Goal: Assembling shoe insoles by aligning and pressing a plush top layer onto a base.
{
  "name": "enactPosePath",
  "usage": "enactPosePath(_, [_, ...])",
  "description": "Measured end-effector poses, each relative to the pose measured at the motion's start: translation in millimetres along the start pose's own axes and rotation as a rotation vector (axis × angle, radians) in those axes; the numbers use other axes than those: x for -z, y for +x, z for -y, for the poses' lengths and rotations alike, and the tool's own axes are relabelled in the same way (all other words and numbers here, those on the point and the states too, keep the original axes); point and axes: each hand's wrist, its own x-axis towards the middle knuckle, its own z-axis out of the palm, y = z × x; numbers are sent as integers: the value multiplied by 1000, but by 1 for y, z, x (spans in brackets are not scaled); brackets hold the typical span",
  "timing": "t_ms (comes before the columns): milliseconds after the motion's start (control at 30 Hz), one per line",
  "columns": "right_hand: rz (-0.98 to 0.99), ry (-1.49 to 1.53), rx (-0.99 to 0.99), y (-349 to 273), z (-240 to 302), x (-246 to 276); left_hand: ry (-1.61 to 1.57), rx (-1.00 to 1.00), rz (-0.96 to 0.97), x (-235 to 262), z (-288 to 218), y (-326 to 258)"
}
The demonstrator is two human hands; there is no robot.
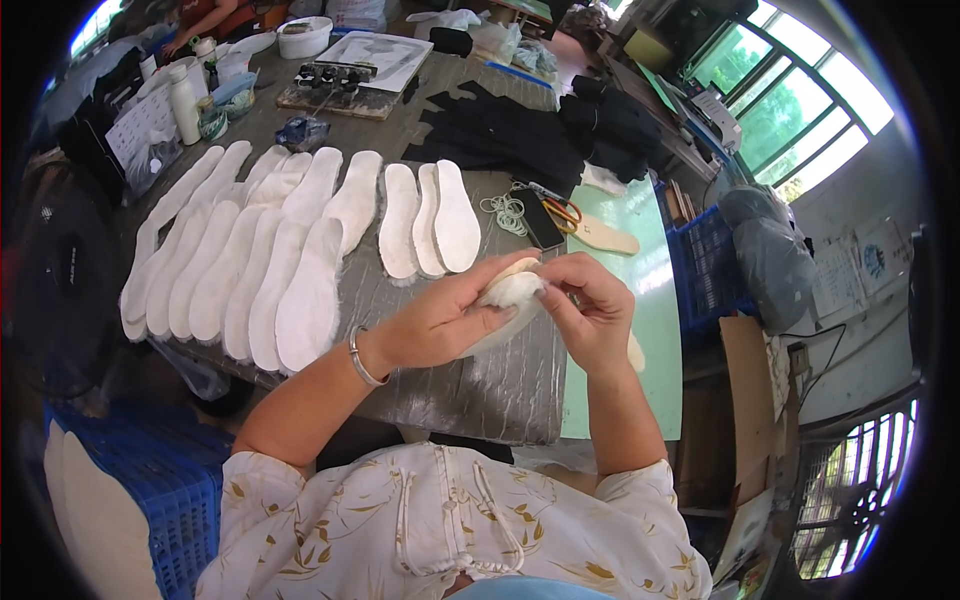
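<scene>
My left hand [435, 318], with a bracelet on its wrist, grips a white fluffy insole [515, 290] over the table's near side. The insole is bent, and its pale backing shows along the top edge. The fingers of my right hand [592, 308] pinch its right edge; any small thing between those fingertips is hidden. On the left lie several overlapping white insoles [310, 300] in rows, and a smaller group [458, 215] lies beyond my hands. Near the right hand are a dark phone [541, 222], orange-handled scissors [568, 212] and a coil of pale cord [507, 213].
A pale green mat [615, 400] covers the table's right side, with a beige insole piece [604, 236] on it. Black cloth [495, 128] and a board with a clamp [335, 88] lie farther back. Blue crates [185, 500] stand beside the table. Another person's arm [205, 25] shows far left.
</scene>
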Motion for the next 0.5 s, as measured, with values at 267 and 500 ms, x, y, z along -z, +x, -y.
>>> enactPosePath(267, [-25,-77,-91,-4,10,1,143,-66,-31,-6,-5,1])
enactPosePath(500, [212,-334,-33,0,29,16,418,-38,8,-9,-11,1])
